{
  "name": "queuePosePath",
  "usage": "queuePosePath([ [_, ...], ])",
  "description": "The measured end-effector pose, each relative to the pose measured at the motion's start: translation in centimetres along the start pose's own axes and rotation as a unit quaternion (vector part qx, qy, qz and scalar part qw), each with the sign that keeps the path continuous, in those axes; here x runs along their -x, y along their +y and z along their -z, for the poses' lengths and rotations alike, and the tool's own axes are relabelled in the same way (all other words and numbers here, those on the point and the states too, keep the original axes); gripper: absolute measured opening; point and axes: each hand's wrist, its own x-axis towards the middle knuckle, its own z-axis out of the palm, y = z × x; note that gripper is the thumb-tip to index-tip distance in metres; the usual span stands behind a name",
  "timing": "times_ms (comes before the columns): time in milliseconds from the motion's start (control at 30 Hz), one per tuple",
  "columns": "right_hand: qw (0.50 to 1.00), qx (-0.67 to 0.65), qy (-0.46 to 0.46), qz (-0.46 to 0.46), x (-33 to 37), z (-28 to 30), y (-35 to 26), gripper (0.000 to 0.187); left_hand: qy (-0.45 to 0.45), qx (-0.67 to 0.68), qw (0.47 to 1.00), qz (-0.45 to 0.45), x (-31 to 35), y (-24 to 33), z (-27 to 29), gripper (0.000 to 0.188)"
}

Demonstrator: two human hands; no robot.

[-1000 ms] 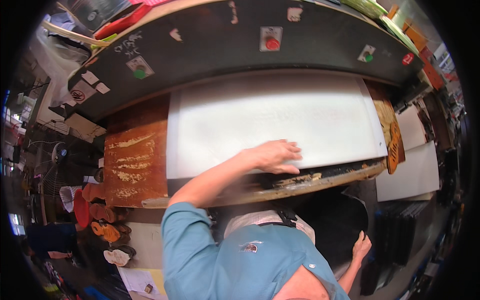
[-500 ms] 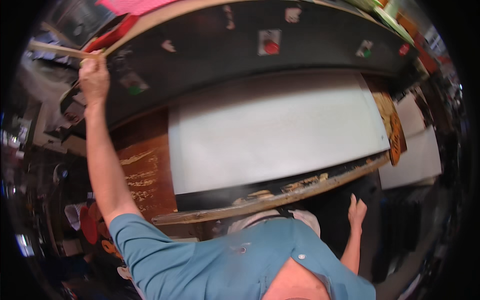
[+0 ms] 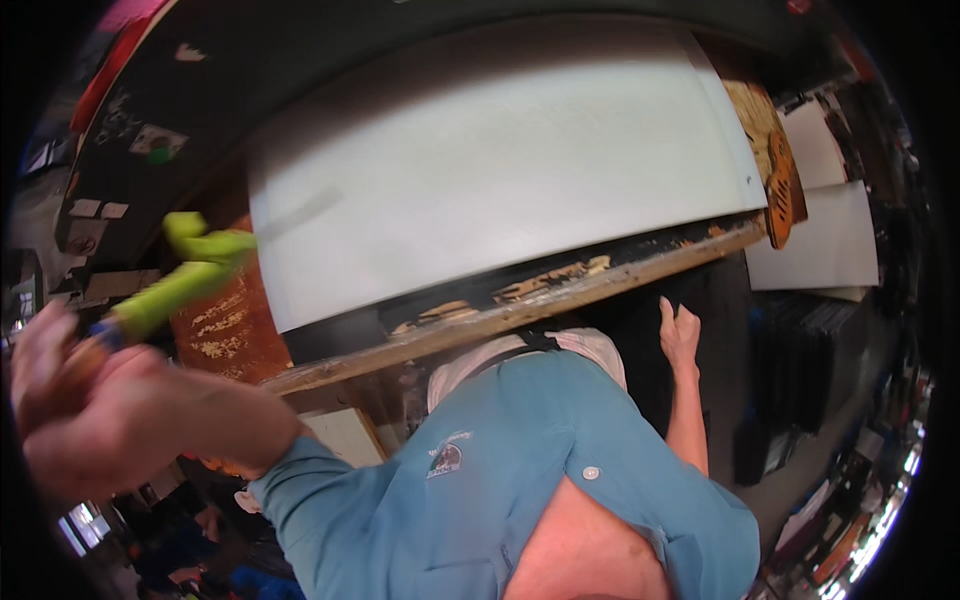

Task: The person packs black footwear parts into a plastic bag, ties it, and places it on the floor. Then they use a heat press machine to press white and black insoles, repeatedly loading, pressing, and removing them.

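Observation:
My left hand (image 3: 90,400) is raised at the left, large and blurred. Its fingers are closed around a lime-green tool (image 3: 175,295) with a hooked upper part; motion blur hides its exact kind. A bit of blue shows by the fingers. The tool is held above the left end of a wide white sheet (image 3: 500,180), and a faint grey streak extends from it over the sheet. Beyond the bench's right front, my right hand (image 3: 680,335) hangs low at my side, fingers loosely curled, thumb apart, nothing visible in it.
The sheet lies on a bench with a worn wooden front edge (image 3: 540,310). A dark panel (image 3: 330,45) rises behind it. An orange slotted piece (image 3: 780,190) sits at the bench's right end, and white boards (image 3: 815,240) stand beyond it.
My left hand has come from the far upper left down and closer, now with the lime-green tool plainly in view. My view has shifted; my right hand remains at my side.

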Motion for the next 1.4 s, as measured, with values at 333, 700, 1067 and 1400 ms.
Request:
queuePosePath([
  [333,1.000,-0.005,-0.015,-0.010,0.2,2.0,1.7,0.047,-0.388,0.509,0.646,0.417,11.6,7.6,-6.1,0.056],
  [700,0.998,-0.021,-0.004,-0.063,2.3,3.2,3.2,0.032,-0.237,0.581,0.607,0.488,13.3,8.4,-14.4,0.040],
  [1067,0.994,-0.032,-0.006,-0.109,3.9,3.7,2.2,0.031,-0.188,0.700,0.499,0.475,16.7,29.6,-20.9,0.044],
  [1400,0.994,-0.045,0.010,-0.096,4.7,3.5,2.1,0.030,-0.266,0.564,0.648,0.437,15.2,16.9,-11.6,0.047],
])
